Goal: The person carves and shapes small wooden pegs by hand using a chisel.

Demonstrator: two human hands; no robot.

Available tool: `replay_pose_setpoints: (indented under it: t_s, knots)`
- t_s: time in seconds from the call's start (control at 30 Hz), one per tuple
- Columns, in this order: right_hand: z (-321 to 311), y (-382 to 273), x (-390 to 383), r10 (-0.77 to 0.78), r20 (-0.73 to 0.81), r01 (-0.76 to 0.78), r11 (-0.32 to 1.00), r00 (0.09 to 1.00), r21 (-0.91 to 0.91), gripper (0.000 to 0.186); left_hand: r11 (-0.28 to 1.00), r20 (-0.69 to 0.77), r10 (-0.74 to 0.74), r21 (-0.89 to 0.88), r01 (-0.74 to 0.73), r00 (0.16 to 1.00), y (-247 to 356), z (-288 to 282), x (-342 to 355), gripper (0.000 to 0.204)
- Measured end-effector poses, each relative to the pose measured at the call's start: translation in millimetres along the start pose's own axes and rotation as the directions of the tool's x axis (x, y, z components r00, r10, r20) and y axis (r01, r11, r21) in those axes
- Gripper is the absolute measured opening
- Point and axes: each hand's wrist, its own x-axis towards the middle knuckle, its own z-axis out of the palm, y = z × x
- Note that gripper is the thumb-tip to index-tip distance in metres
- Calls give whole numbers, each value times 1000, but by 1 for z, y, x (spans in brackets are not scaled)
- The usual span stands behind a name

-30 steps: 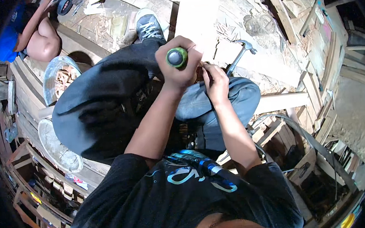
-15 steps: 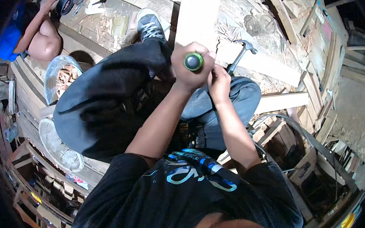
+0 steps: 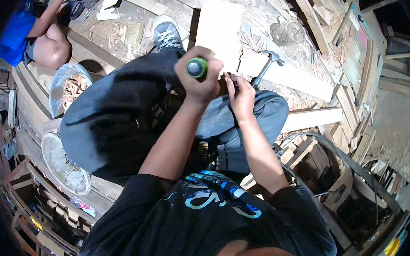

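Note:
My left hand [image 3: 200, 82] is wrapped round the handle of a green-handled tool [image 3: 196, 68]. Its rounded dark end cap points up, and the fist hides the rest of it, so its kind does not show. Just right of it, my right hand [image 3: 243, 96] is closed in a pinch near my leg. What its fingers hold is small, dark and partly hidden. Beyond both hands a pale wooden board [image 3: 219, 23] lies on the floor. A claw hammer [image 3: 266, 68] with a dark handle rests to the right of my right hand, on pale wood.
Small wood sticks [image 3: 252, 42] lie beside the board. At left stand a bucket [image 3: 54, 97] of wood pieces and a whitish basin [image 3: 63, 161]. Another person's bent leg [image 3: 50, 51] is at the far left. A glass-like container [image 3: 282, 34] sits far right; loose timber surrounds the right side.
My left fist and the green-handled tool have moved left, away from my right hand. The right hand has shifted slightly left and lower, still pinched. The hammer stays on the wood.

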Motion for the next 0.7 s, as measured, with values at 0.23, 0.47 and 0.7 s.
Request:
replay_pose_setpoints:
  t_s: [0.23, 0.47, 0.7]
  knots:
    - [2, -3, 2, 60, -22, -58, 994, 998, 97, 14, 979, 6, -74, -192, 74, 997, 23, -5, 11, 20]
    - [0, 1, -1, 37, 39, -38, 998, 999, 48, 16, 994, -23, -94, -54, 92, 995, 16, -2, 7, 19]
    - [-1, -3, -2, 79, 152, -68, 995, 985, -74, 16, 985, 201, 117, 105, -140, 973, -9, 2, -5, 12]
